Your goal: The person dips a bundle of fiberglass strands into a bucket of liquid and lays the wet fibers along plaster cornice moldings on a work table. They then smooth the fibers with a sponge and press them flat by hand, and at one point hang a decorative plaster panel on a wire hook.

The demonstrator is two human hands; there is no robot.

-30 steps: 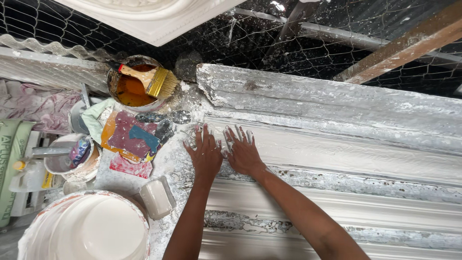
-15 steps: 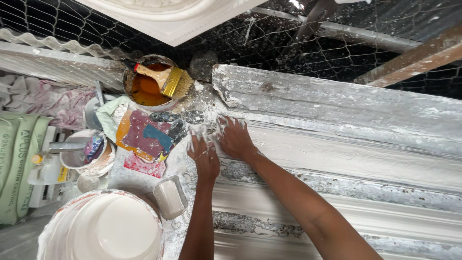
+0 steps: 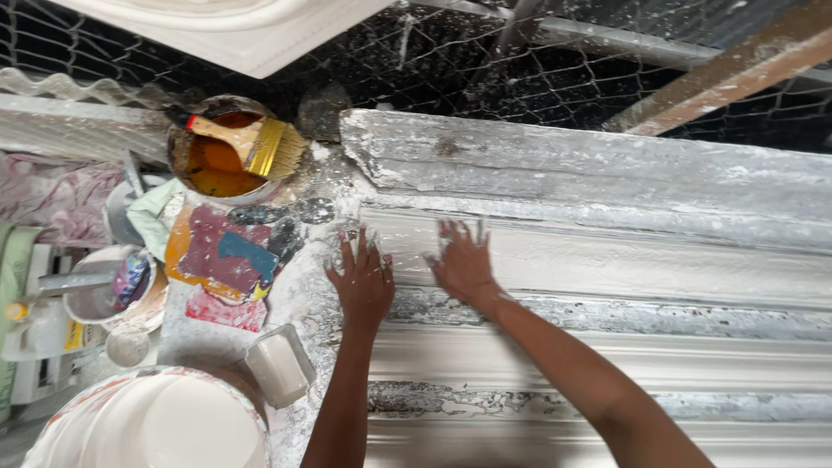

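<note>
Your left hand (image 3: pixel 362 282) and right hand (image 3: pixel 464 264) lie flat, fingers spread, gripping nothing, side by side on the white plaster moulding (image 3: pixel 607 260), whose long axis runs rightward from them.

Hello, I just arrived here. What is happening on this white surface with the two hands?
A person presses both bare hands flat on a long white plaster moulding. The left hand lies at its left end and the right hand just beside it, fingers spread, both open and holding nothing. To the left stand a round tin of orange liquid with a yellow-bristled brush across it, a small white cup and a large white bucket.
</note>
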